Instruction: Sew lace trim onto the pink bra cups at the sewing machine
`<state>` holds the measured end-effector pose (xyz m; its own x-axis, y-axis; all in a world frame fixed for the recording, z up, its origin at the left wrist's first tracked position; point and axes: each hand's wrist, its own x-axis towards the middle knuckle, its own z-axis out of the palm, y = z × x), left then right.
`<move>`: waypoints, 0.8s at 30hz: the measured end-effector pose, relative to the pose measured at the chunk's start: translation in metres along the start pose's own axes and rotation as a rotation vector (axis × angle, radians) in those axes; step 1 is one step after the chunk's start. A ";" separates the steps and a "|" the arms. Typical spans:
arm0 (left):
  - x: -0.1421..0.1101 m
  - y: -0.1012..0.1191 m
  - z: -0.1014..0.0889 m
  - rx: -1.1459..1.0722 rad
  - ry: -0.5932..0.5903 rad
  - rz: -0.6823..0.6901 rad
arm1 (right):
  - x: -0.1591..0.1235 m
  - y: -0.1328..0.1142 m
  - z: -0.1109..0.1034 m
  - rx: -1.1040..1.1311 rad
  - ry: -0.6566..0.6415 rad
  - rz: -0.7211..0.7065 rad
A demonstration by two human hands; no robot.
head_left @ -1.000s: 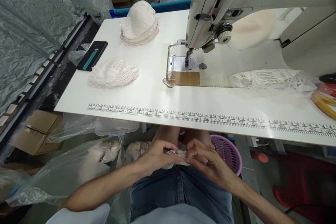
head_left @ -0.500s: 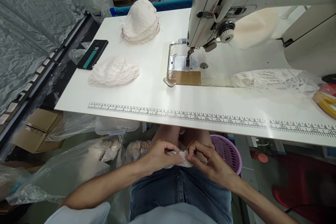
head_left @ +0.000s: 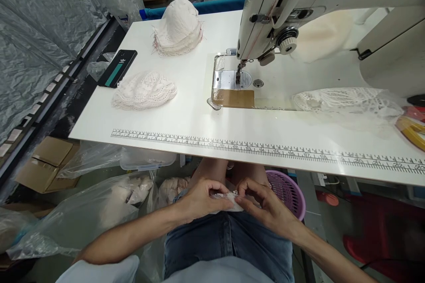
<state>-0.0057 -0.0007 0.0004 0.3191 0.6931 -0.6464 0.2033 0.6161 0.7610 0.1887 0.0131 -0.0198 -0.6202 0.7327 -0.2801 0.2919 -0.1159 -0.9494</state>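
Over my lap, a small white piece of lace fabric is pinched between both hands, mostly covered by fingers. My left hand is closed on its left side, thumb and fingertips together. My right hand grips the right side with thumb and index finger. On the table, a white lace hat-like piece lies at the left, and a stack of white cloth caps with frayed edges sits behind it. The sewing machine's presser foot stands over the needle plate, away from my hands.
The white table edge with a printed ruler runs in front of my knees. Bagged lace and yellow-handled scissors lie at right, a phone at left. Below are a purple basket, a plastic bag and a cardboard box.
My right fingertips have shifted slightly along the lace edge, so a bit more of the fabric shows between my hands. The view has moved slightly; things on the table stay put.
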 end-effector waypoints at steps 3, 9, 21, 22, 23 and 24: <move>-0.001 0.001 0.000 0.076 0.002 0.072 | 0.001 -0.003 0.002 -0.009 0.016 -0.014; -0.002 0.008 -0.003 0.186 0.050 0.156 | 0.002 -0.002 -0.004 0.143 -0.033 0.028; -0.003 0.003 -0.016 -0.179 -0.043 0.092 | 0.003 -0.007 -0.010 0.316 -0.148 0.178; -0.002 0.003 -0.016 -0.219 -0.058 0.098 | 0.002 -0.008 -0.012 0.300 -0.147 0.171; -0.001 0.004 -0.016 -0.251 -0.075 0.103 | 0.002 -0.009 -0.014 0.290 -0.146 0.168; 0.000 0.005 -0.016 -0.271 -0.091 0.104 | 0.001 -0.010 -0.015 0.286 -0.147 0.168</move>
<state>-0.0193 0.0079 0.0032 0.4096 0.7287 -0.5488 -0.0857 0.6296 0.7722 0.1964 0.0254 -0.0083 -0.6849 0.5861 -0.4329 0.1960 -0.4240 -0.8842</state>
